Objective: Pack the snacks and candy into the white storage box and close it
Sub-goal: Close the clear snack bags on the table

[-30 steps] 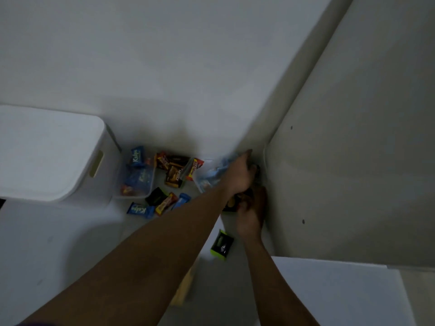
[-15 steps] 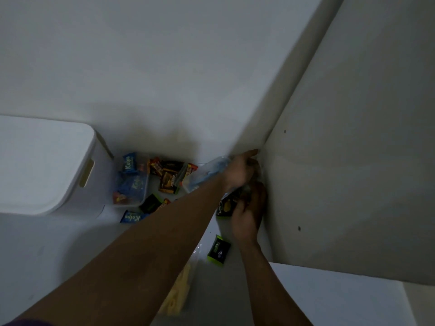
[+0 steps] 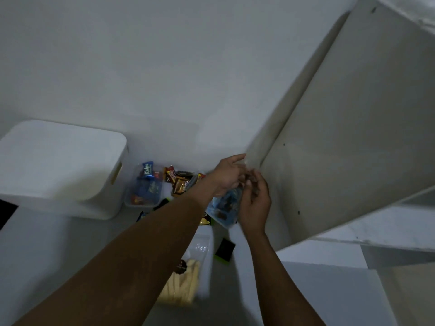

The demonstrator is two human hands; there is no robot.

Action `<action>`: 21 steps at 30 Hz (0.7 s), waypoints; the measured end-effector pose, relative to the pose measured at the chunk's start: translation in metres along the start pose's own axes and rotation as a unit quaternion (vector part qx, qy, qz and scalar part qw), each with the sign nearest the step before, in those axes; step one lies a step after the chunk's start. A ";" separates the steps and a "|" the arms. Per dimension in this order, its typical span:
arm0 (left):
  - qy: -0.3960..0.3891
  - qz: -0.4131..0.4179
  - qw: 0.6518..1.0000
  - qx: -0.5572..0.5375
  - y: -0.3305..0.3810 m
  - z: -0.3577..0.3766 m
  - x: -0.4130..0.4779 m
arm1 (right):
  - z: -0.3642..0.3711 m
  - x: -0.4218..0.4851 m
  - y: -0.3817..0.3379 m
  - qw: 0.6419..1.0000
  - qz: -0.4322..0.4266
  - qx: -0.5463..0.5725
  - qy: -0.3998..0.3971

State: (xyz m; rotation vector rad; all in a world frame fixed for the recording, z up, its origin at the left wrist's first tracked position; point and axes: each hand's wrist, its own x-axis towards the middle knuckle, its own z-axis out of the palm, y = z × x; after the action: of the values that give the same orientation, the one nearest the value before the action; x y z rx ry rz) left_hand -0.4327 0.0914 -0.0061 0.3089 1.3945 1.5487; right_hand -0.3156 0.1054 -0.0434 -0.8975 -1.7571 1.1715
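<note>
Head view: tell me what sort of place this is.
Probably a bare storage corner in a home, though I can't be sure: a white furniture panel with screw holes, a lidded white storage box, and loose candy bars beside it.

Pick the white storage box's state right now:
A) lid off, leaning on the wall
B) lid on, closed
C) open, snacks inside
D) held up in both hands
B: a flat lid covers the top of the white storage box. The left hand and right hand grip a clear pack to its right, not the box.
</note>
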 end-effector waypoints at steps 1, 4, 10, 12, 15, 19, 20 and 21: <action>0.009 0.001 1.000 -0.016 0.001 -0.004 -0.009 | 0.000 -0.004 -0.010 1.000 0.020 0.010 -0.005; 0.013 0.001 0.999 -0.044 0.005 -0.018 -0.040 | 0.003 -0.018 -0.038 1.000 0.016 0.010 -0.001; -0.010 0.004 0.998 -0.061 0.009 -0.063 -0.101 | 0.027 -0.051 -0.076 1.000 -0.008 0.004 -0.006; 0.008 0.017 1.000 -0.020 0.014 -0.081 -0.121 | 0.033 -0.065 -0.089 1.000 0.003 0.029 -0.002; 0.105 0.098 0.983 0.114 0.021 -0.108 -0.144 | 0.038 -0.083 -0.111 0.993 0.065 0.098 -0.019; 0.112 0.134 0.983 0.064 0.036 -0.137 -0.178 | 0.046 -0.101 -0.136 0.957 0.169 0.225 -0.069; 0.098 0.130 0.986 0.046 0.040 -0.142 -0.188 | 0.048 -0.106 -0.143 0.951 0.181 0.238 -0.084; 0.084 0.131 0.987 0.028 0.044 -0.146 -0.197 | 0.049 -0.111 -0.149 0.950 0.182 0.235 -0.096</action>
State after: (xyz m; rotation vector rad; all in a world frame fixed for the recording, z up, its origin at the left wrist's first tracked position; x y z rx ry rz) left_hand -0.4670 -0.1444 0.0668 0.4162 1.5800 1.7855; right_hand -0.3324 -0.0564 0.0592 -0.8525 -1.3867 1.8786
